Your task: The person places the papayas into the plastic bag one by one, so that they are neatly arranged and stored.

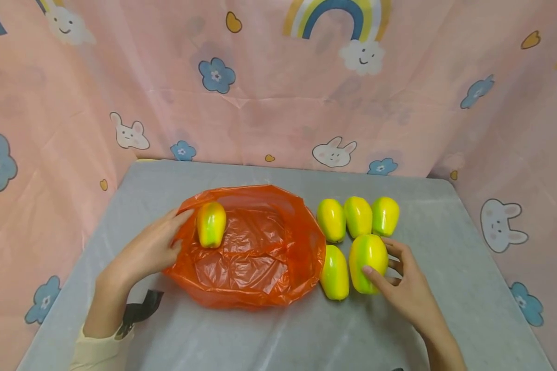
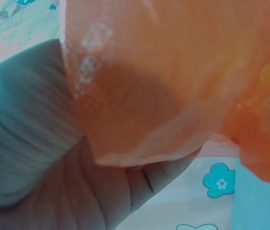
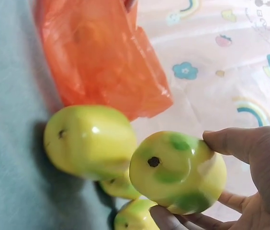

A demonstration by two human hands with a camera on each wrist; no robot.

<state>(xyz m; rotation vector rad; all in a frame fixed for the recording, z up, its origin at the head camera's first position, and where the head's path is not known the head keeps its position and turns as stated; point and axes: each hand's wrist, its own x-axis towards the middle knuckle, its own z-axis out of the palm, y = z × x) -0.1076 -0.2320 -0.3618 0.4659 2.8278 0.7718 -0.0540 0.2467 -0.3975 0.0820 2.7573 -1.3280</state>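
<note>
An orange-red plastic bag (image 1: 255,299) lies spread on the table with its mouth facing up. My left hand (image 1: 155,247) holds its left rim; in the left wrist view the film of the bag (image 2: 140,96) hides most of the fingers. Inside the bag, toward the left, rests one glossy yellow-green papaya (image 1: 211,224). To the right of the bag my right hand (image 1: 408,286) grips another papaya (image 1: 368,264) between thumb and fingers. In the right wrist view this papaya (image 3: 175,172) appears raised, its dark end spot facing the camera.
Beside the bag's right edge lies a papaya (image 1: 335,273). Behind it three more papayas (image 1: 358,216) stand in a row. The grey table (image 1: 241,340) is bordered by a pink printed curtain (image 1: 269,118) at the back and sides. A black strap (image 1: 141,309) sits at the left wrist.
</note>
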